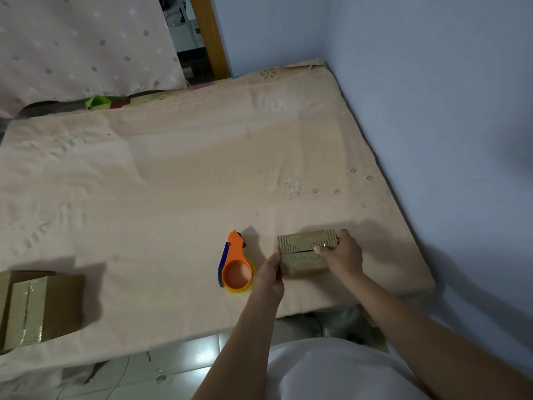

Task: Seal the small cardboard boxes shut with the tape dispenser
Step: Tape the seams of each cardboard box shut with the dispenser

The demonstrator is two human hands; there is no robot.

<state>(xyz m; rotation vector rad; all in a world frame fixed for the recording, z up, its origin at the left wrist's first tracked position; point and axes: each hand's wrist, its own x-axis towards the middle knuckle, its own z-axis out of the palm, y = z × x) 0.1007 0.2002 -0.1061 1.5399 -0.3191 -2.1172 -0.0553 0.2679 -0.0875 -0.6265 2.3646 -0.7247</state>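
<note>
Small box: a small cardboard box (306, 253) sits on the peach bed sheet (173, 174), near the front right corner of the bed. Its two top flaps are folded down, and a dark gap runs between them. I see no tape on that gap.
Left hand: the left hand (270, 272) presses against the left end of the box. The fingers look mostly straight. I cannot tell if they curl round the edge.
Right hand: the right hand (343, 254) holds the right end of the box. The thumb lies on top by the gap and the fingers wrap round the far corner.
Tape tool: the orange tape dispenser (236, 264) lies flat on the sheet, just beside the left hand. No hand touches it.
Other box: a bigger cardboard box (40, 307) with shiny tape down its top sits far off at the left edge.
Step now: I think the hands are squeezing the flaps shut before taping.
What could go wrong: one hand must let go to get the tape. Then the flaps may pop up, or the light box may slide on the soft sheet, and the tape would go on crooked.
</note>
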